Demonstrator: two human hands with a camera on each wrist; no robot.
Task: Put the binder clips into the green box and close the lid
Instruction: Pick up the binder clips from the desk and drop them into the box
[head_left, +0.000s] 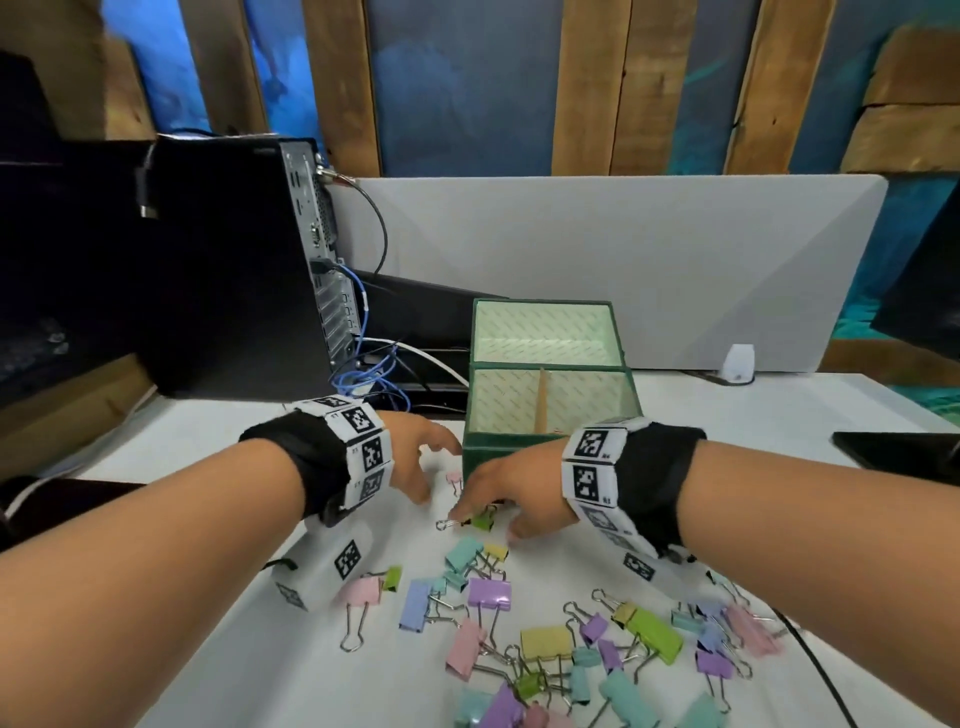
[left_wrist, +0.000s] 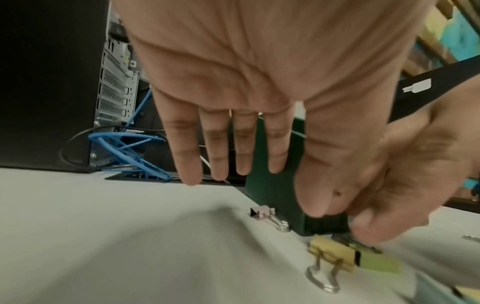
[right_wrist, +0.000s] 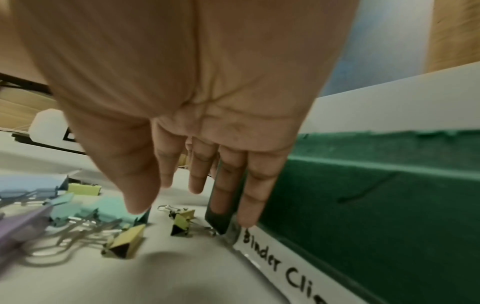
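The green box (head_left: 511, 449) stands at the table's middle with its lid (head_left: 543, 327) upright behind it and a divider (head_left: 543, 400) inside; no clips show in it. Its front carries a handwritten label (right_wrist: 280, 265). Several pastel binder clips (head_left: 545, 644) lie scattered in front. My left hand (head_left: 436, 470) hovers with straight fingers (left_wrist: 221, 144) just left of the box, above a small pink clip (left_wrist: 267, 216). My right hand (head_left: 493, 514) reaches down by the box's front corner with straight fingers (right_wrist: 246, 195) over a small green clip (right_wrist: 182, 222), gripping nothing.
A black computer tower (head_left: 234, 260) with blue cables (head_left: 369, 374) stands at the back left. A grey partition (head_left: 623, 249) runs behind the box. A small white device (head_left: 737, 361) and a flat black object (head_left: 898, 452) sit to the right. A black cable (head_left: 821, 670) crosses the front right.
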